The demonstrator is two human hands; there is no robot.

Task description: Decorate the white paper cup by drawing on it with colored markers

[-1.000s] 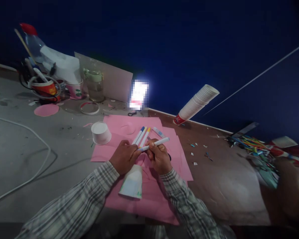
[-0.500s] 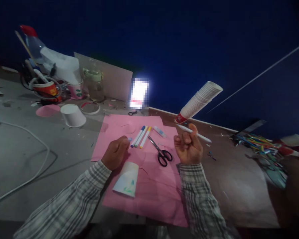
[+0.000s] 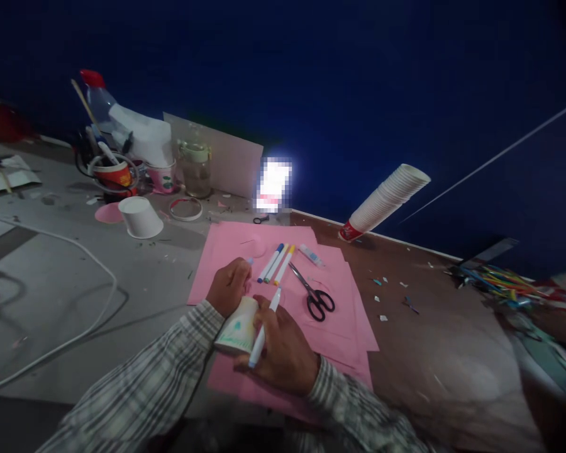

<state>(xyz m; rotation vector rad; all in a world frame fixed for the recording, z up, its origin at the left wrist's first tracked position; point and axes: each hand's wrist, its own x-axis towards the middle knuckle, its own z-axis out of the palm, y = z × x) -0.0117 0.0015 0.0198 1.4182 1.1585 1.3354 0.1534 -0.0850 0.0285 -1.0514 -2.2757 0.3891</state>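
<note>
My right hand [image 3: 290, 346] holds a white marker [image 3: 266, 327] slanting across its fingers, and those fingers are also around the right side of a white paper cup [image 3: 238, 327]. The cup lies tilted, with green marks drawn near its rim. My left hand [image 3: 229, 286] is closed just above the cup, pinching a small pale blue piece [image 3: 249, 260] that looks like a marker cap. Several capped markers [image 3: 277, 264] lie side by side beyond my hands. Black-handled scissors [image 3: 318, 302] and a glue tube [image 3: 311, 255] rest to their right on pink paper [image 3: 353, 327].
A tall leaning stack of paper cups [image 3: 387, 201] stands at the back right. To the left are an upturned white cup [image 3: 140, 218], a tape ring [image 3: 185, 209], a jar [image 3: 195, 170] and a cable [image 3: 108, 296]. Colourful strands [image 3: 504, 283] lie far right.
My right hand has come down and left with the marker from beside the cup stack to the paper cup, which it now touches. My left hand keeps its pinch. The view has shifted slightly.
</note>
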